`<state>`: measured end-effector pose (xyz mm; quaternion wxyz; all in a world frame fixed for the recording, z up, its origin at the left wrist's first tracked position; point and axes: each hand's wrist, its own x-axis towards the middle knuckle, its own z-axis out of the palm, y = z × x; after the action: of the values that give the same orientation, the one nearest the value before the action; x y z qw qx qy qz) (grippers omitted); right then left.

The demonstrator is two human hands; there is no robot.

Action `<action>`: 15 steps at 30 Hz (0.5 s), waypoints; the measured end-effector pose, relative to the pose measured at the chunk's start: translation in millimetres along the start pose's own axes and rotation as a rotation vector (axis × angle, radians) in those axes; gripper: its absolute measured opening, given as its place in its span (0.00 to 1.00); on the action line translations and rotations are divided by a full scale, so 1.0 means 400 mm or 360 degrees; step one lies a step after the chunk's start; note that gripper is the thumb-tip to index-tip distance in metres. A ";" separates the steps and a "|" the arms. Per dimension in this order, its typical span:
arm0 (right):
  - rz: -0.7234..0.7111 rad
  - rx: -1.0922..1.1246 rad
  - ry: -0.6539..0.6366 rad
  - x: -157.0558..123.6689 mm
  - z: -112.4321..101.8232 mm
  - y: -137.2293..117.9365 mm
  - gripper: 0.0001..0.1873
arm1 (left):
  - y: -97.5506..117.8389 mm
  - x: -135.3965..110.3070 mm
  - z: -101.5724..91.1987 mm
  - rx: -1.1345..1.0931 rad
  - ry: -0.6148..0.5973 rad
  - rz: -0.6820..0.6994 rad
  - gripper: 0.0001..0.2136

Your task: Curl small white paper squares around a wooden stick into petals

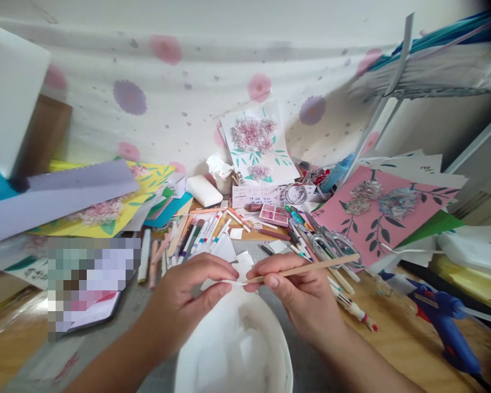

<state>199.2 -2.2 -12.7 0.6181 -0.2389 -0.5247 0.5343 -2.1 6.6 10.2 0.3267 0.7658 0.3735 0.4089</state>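
My left hand (188, 297) pinches a thin strip of white paper (229, 282) between thumb and fingers. My right hand (298, 292) is closed on a slim wooden stick (311, 268) that points up to the right; its near end meets the paper strip between my hands. Both hands hover just above a white bowl (278, 349) with white paper scraps in it, at the bottom centre.
Several markers and pens (200, 234) lie behind my hands. A pink flower card (376, 210) and scissors (331, 245) are to the right, a blue glue gun (442, 322) at lower right, a standing flower card (257, 144) at the back, coloured paper sheets (106, 202) to the left.
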 end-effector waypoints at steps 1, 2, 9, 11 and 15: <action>-0.0034 -0.0006 -0.0010 -0.003 -0.001 -0.003 0.04 | 0.009 -0.004 0.001 0.0008 0.0055 -0.0048 0.07; -0.0067 -0.0012 -0.0013 -0.005 -0.003 -0.005 0.04 | 0.018 -0.007 0.003 0.0014 0.0083 -0.0118 0.06; -0.0111 0.0066 -0.0087 -0.013 0.003 -0.021 0.05 | 0.040 -0.022 0.012 -0.0124 0.0106 -0.0371 0.04; -0.0089 0.0095 -0.0100 -0.015 0.008 -0.023 0.05 | 0.041 -0.020 0.013 -0.0169 0.0108 -0.0385 0.04; -0.0060 0.0208 -0.0115 -0.017 0.009 -0.019 0.04 | 0.043 -0.016 0.016 -0.0222 0.0108 -0.0413 0.05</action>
<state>199.7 -11.6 -7.5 0.6231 -0.1687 -0.5150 0.5639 6.4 -8.9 18.8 0.4164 0.6723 0.4508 0.4140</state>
